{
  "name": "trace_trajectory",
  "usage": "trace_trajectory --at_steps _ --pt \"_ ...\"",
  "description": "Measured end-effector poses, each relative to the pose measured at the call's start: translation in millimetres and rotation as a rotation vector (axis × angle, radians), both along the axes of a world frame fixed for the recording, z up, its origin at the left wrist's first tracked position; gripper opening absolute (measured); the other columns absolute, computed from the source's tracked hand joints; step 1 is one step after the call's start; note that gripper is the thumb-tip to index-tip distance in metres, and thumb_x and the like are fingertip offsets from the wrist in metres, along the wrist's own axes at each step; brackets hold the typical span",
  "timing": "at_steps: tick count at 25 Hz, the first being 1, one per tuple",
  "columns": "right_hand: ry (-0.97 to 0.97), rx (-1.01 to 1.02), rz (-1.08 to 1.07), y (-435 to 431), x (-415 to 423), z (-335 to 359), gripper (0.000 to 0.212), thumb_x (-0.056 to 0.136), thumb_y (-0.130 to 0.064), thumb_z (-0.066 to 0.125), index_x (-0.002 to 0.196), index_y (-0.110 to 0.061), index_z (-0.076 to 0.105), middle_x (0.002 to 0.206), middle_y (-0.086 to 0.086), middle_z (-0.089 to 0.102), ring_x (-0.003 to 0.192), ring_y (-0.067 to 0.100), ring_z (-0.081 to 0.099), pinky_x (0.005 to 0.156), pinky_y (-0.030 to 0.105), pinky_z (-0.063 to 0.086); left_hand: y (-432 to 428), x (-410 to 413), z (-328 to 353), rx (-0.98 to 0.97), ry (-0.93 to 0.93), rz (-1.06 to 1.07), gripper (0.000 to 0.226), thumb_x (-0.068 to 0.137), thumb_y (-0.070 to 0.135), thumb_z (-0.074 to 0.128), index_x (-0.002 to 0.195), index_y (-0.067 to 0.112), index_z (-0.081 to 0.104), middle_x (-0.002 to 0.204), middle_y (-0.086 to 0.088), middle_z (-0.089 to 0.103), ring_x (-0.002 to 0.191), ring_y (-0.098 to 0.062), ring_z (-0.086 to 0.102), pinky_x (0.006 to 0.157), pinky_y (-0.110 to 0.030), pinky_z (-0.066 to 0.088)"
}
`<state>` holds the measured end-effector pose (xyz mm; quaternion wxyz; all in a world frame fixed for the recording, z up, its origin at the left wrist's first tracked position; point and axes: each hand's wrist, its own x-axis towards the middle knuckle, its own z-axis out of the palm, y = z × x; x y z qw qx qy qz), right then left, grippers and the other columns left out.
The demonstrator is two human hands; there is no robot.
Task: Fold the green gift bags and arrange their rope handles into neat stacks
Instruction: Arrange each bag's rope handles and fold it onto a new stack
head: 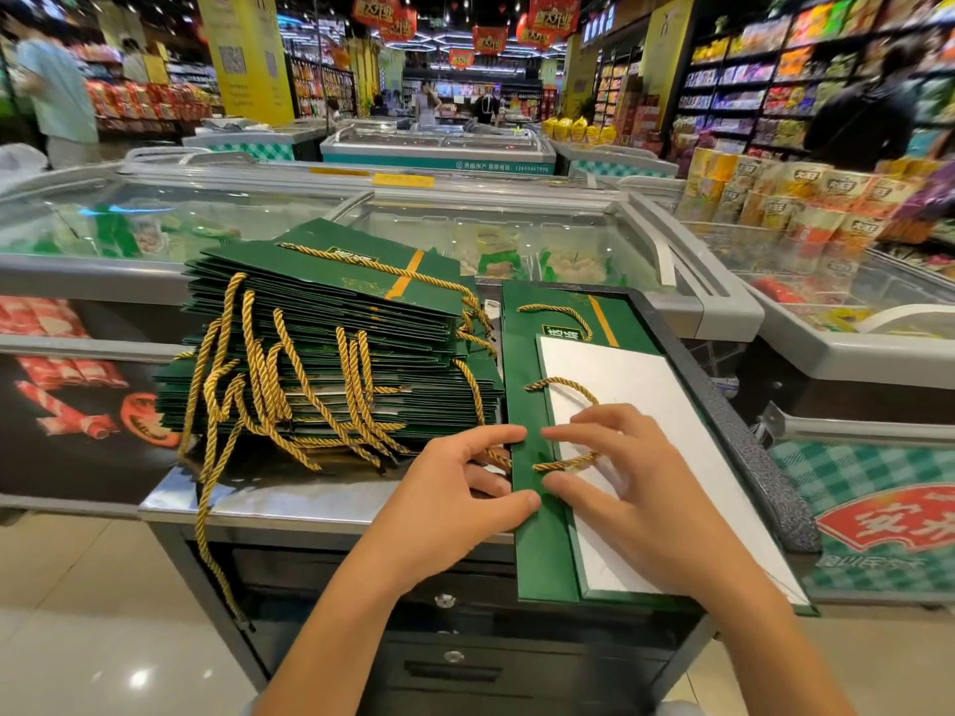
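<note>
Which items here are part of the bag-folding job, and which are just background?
Job: stack of green bags; flat bag on the right, with its white panel and rope handle; left hand and right hand, both touching that bag.
Lying about: metal counter; glass-topped freezers; snack packs; store shelves.

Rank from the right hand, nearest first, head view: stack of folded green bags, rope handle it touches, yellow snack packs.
1. Rope handle, under the right hand's fingers.
2. Stack of folded green bags, left.
3. Yellow snack packs, far right.
</note>
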<state>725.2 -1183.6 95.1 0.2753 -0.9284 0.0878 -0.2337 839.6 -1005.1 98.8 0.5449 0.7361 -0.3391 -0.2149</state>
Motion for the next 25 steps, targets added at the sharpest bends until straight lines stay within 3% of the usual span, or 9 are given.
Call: trace_trajectory --at_steps 2,5,9,12,15,18,22,25 --pt "-0.013 0.054 -0.002 -0.6 1.7 -6.3 0.022 0.087 -0.05 0.068 0.106 -0.042 0.074 0.119 -0.019 0.053 0.12 0.003 0.049 0.101 0.025 0.041 -0.6 1.3 -0.9 -0.004 0.013 -0.007 0.06 0.084 0.023 0.081 0.136 0.041 0.057 0.09 0.001 0.077 0.086 -0.011 0.075 0.09 -0.036 0.06" --pt "-0.092 0.118 -0.037 -1.7 1.3 -7.1 0.004 0.089 -0.031 0.074 0.092 -0.033 0.076 0.114 -0.014 0.057 0.111 0.004 0.056 0.092 0.014 0.044 -1.9 2.7 -3.6 -0.022 0.019 -0.014 0.06 0.084 0.02 0.081 0.136 0.038 0.058 0.098 0.005 0.076 0.088 -0.013 0.075 0.091 -0.039 0.06" --pt "-0.309 0.396 -0.17 -5.7 -2.0 -6.9 0.011 0.092 -0.011 0.072 0.09 -0.022 0.075 0.106 -0.009 0.065 0.098 0.009 0.065 0.08 0.02 0.052 -2.6 4.9 -7.4 -0.061 0.028 -0.02 0.061 0.082 0.019 0.082 0.137 0.034 0.059 0.112 0.004 0.069 0.093 -0.016 0.074 0.091 -0.041 0.06" --pt "-0.403 0.527 -0.237 -3.4 -2.7 -2.8 0.011 0.092 -0.008 0.071 0.089 -0.018 0.076 0.105 -0.006 0.066 0.095 0.004 0.065 0.075 0.012 0.05 -3.5 4.7 -8.9 -0.083 0.025 -0.011 0.064 0.083 0.017 0.081 0.139 0.036 0.057 0.116 0.0 0.067 0.092 -0.015 0.073 0.091 -0.042 0.06" --pt "-0.441 0.475 -0.249 2.3 -4.0 -2.8 0.012 0.09 -0.01 0.073 0.091 -0.022 0.075 0.106 -0.006 0.065 0.085 0.012 0.066 0.071 0.026 0.056 -4.4 3.2 -7.3 -0.137 0.084 -0.015 0.071 0.083 0.009 0.08 0.143 0.032 0.051 0.115 -0.001 0.07 0.092 -0.018 0.072 0.087 -0.039 0.061" --pt "-0.41 0.357 -0.249 5.5 -5.8 -0.6 0.019 0.09 -0.013 0.073 0.094 -0.031 0.073 0.106 -0.011 0.061 0.086 0.016 0.063 0.076 0.042 0.055 -6.9 -3.5 1.8 -0.176 0.147 -0.053 0.05 0.087 -0.001 0.072 0.125 0.03 0.066 0.108 0.001 0.074 0.095 -0.019 0.073 0.08 -0.03 0.06" --pt "-0.423 0.336 -0.231 11.7 -9.0 17.5 0.017 0.092 -0.013 0.071 0.092 -0.03 0.073 0.101 -0.012 0.062 0.087 0.014 0.062 0.075 0.042 0.053 -11.7 -20.3 15.3 -0.254 0.255 -0.067 0.043 0.094 0.0 0.059 0.123 0.032 0.059 0.11 -0.001 0.076 0.101 -0.022 0.073 0.087 -0.045 0.061" --pt "-0.455 0.378 -0.221 19.8 -10.4 40.0 0.014 0.093 -0.017 0.07 0.092 -0.03 0.074 0.097 -0.015 0.065 0.089 0.01 0.064 0.076 0.041 0.055 -16.5 -33.6 33.5 -0.417 0.297 -0.087 0.04 0.088 0.012 0.061 0.114 0.042 0.064 0.1 -0.003 0.076 0.091 -0.024 0.072 0.081 -0.043 0.061"
